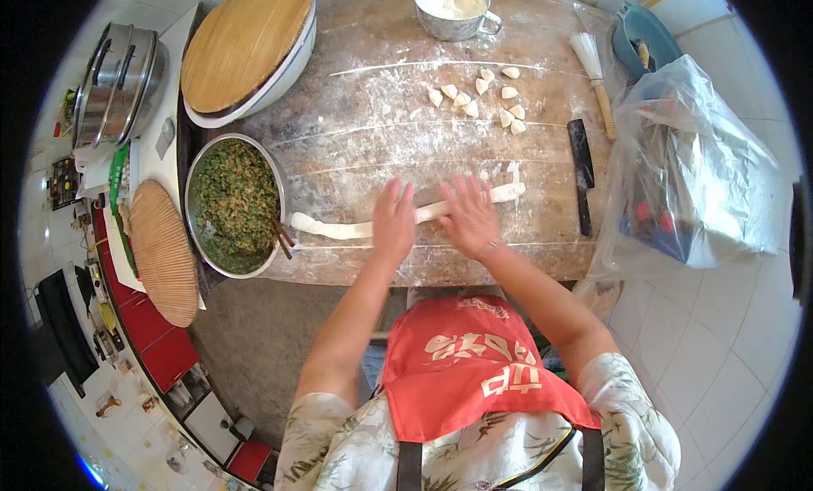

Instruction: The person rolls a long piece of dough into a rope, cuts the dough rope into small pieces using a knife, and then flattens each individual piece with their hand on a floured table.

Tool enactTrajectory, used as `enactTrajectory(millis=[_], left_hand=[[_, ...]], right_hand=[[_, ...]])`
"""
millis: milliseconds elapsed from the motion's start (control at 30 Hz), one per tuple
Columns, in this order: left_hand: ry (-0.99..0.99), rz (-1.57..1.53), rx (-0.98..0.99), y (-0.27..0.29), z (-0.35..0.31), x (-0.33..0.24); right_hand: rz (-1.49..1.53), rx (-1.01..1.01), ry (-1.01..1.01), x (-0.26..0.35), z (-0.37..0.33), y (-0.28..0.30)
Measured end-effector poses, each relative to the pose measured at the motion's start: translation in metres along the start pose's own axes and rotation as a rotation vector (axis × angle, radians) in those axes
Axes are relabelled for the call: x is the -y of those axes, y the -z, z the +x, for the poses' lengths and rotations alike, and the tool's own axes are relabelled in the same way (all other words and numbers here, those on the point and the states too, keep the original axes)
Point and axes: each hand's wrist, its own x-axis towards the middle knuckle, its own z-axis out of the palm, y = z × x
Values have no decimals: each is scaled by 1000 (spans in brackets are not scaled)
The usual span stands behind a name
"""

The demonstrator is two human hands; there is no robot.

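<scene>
A long white rope of dough (339, 230) lies across the floured wooden board (356, 144), thicker toward its right end. My left hand (395, 220) rests flat on the rope near its middle, fingers stretched out and pointing away from me. Just right of it, my right hand (471, 216) also lies on the dough with its fingers extended. Both palms cover parts of the rope. Farther back on the board are several small cut dough pieces (471, 108), dusted with flour.
Left of the board stands a metal bowl of green filling (281, 195) with chopsticks (283, 239); behind it is a basin with a round wooden lid (246, 46). A flour mug (451, 25) stands at the back. A dark knife (582, 178), brush (590, 59) and plastic-covered box (694, 169) are at right.
</scene>
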Motion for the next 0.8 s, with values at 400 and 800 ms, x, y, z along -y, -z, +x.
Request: enactTrajectory(millis=[400, 800], left_hand=[[57, 245, 257, -8, -75, -20], [3, 194, 314, -1, -102, -16]], right_hand=[[-96, 218, 99, -31, -49, 8], [-79, 155, -55, -82, -103, 28]])
